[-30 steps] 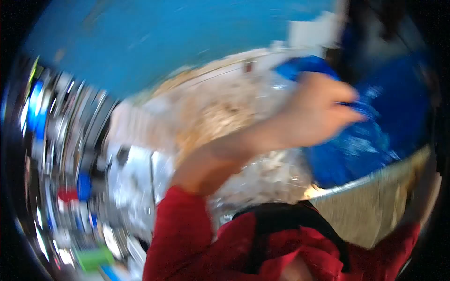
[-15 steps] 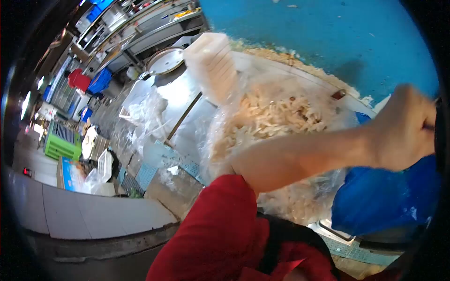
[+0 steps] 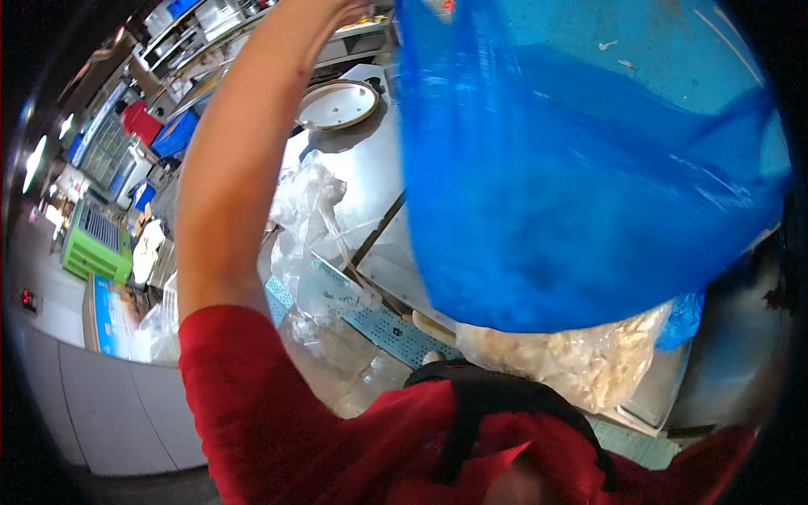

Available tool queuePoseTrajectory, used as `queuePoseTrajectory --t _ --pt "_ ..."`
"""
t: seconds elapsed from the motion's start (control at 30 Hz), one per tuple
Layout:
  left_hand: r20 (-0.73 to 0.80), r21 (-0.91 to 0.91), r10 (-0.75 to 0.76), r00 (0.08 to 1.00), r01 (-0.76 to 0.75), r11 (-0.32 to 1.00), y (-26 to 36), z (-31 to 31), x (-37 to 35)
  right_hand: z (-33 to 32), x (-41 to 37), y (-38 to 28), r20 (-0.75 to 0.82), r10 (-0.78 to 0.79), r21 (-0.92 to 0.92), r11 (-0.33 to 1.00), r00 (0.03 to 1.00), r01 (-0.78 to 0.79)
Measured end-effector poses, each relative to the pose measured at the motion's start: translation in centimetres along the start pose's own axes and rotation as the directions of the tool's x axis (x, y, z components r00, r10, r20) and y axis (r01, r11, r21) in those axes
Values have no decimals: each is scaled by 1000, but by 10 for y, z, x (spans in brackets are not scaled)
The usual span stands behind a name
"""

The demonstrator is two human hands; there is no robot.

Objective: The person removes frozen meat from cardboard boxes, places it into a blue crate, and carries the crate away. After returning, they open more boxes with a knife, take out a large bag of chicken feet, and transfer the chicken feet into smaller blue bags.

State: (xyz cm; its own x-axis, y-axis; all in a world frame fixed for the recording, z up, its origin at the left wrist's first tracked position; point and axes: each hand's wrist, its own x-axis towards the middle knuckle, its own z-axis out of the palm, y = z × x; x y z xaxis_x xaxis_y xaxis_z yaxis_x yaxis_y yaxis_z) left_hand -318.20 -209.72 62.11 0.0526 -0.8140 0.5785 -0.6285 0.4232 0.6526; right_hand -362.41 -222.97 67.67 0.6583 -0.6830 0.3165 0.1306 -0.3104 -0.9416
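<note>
My left arm is raised along the left side, and only the heel of my left hand (image 3: 347, 12) shows at the top edge; its fingers are cut off. Just right of it, a large blue plastic bag (image 3: 539, 194) hangs spread out, its right corner stretched toward the right edge. Below the blue bag, a clear bag (image 3: 581, 358) with pale pieces in it shows; the blue bag hides its upper part. My right hand is out of view; only a red sleeve shows at the lower right.
A metal table (image 3: 364, 181) carries a round lidded pan (image 3: 338, 105) and crumpled clear plastic (image 3: 307, 206). Perforated blue strips (image 3: 391, 335) run along its near side. Farther left are a green cooler (image 3: 99, 240), a person in red (image 3: 140, 124) and a blue wall (image 3: 640, 42) behind.
My left arm has swung from the right side up to the left. The blue bag has risen from the lower right and spread over the clear bag. The stacked white containers are no longer visible.
</note>
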Motion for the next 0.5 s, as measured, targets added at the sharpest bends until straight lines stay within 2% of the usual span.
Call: queuePoseTrajectory --t 0.03,0.07,0.1,0.13,0.17,0.2,0.23,0.27,0.3,0.33,0.37,0.4,0.43,0.47,0.5 --pt "-34 104 -47 998 50 993 -18 -17 -2 5 31 37 -30 -114 11 993 993 114" --pt "-23 95 -32 999 34 995 -36 -34 -6 8 41 55 53 -157 -23 987 986 158" --pt "-109 61 -52 993 59 996 -54 -46 -11 16 52 73 135 -198 -49 977 971 206" --pt "-191 24 -77 979 83 996 -71 -57 -15 73 49 57 213 -15 -197 979 977 58" --pt "-271 -11 -104 957 105 994 -85 -67 -17 111 47 63 72 -37 -294 954 997 57" --pt "-347 -46 -138 928 130 990 -95 -77 -19 142 47 73 -100 -3 -222 975 995 -19" --pt "-345 -188 -170 923 110 976 -98 -80 -29 151 49 85 -120 35 -148 988 992 -52" --pt "-339 -326 -209 917 94 941 -101 -82 -45 139 52 99 234 144 149 972 961 -182" --pt "-307 -361 -230 924 111 926 -112 -86 -63 182 40 116 -163 177 35 984 971 -173" --pt "-277 -396 -249 928 126 910 -132 -92 -84 195 33 135 -148 236 78 971 960 -226" --pt "-265 121 -100 959 136 983 -163 -102 -109 205 25 152 -124 373 176 920 919 -350" --pt "-216 124 -174 961 204 971 -194 -101 -138 215 20 176 -101 555 341 799 826 -495" --pt "-166 134 -247 955 270 953 -224 -99 -167 222 15 207 -26 623 460 702 781 -544" --pt "-30 -352 -483 875 443 824 -243 -91 -196 228 6 243 53 665 514 622 745 -591" --pt "33 -221 -534 845 527 820 -253 -87 -215 235 2 273 102 703 560 544 704 -624"
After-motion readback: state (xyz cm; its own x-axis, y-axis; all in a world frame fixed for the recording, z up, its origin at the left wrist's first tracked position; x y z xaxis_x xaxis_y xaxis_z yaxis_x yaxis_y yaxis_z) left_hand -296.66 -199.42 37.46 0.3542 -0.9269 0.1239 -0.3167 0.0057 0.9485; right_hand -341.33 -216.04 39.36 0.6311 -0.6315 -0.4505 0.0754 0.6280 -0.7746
